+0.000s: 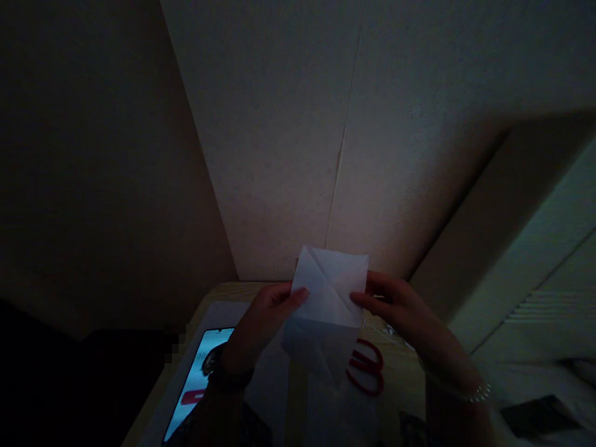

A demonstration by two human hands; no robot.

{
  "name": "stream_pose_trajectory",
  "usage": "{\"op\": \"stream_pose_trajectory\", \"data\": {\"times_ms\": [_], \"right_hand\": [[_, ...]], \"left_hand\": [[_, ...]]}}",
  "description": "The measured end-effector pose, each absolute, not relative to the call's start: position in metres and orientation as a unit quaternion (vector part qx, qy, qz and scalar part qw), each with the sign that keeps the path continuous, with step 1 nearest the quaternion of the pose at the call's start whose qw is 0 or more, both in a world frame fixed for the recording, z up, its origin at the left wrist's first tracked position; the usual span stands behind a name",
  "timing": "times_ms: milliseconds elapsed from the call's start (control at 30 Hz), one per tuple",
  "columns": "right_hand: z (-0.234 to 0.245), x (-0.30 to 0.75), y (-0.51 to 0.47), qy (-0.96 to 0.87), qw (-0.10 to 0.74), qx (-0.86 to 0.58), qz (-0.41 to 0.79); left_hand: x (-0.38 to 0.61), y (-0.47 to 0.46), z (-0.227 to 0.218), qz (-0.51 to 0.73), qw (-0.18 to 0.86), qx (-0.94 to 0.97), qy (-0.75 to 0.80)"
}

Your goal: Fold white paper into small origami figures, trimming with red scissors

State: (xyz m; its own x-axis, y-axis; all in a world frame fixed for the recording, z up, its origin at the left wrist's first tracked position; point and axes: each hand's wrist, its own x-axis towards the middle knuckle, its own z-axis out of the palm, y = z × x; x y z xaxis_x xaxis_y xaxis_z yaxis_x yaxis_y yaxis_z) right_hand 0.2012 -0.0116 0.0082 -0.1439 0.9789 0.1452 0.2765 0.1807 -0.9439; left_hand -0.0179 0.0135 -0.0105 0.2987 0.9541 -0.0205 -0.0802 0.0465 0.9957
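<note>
Folded paper (331, 287): position and grip?

Raised over the bench (405, 366), in front of the wall (284, 198); left hand (270, 313) pinched its left edge, right hand (397, 301) pinched its right edge; both hands were nearly closed, thumbs on the near face, some fingers hidden behind.

Faults to watch for?

Judged likeliest: a skewed fold, if the two hands had pulled unevenly across the diagonal crease; a tear, if they had tugged hard, since it looked thin; a missed edge, because the light was dim.

And anything underneath?

Red-handled scissors (370, 367) lay on the bench below, towards the right hand; a lowered flap could have snagged there.
</note>
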Motion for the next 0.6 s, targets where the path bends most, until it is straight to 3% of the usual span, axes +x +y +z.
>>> {"op": "stream_pose_trajectory", "data": {"times_ms": [600], "right_hand": [[0.013, 0.197, -0.017, -0.591, 0.495, -0.487, 0.412]], "left_hand": [[-0.027, 0.013, -0.003, 0.435, 0.567, 0.548, 0.434]]}}
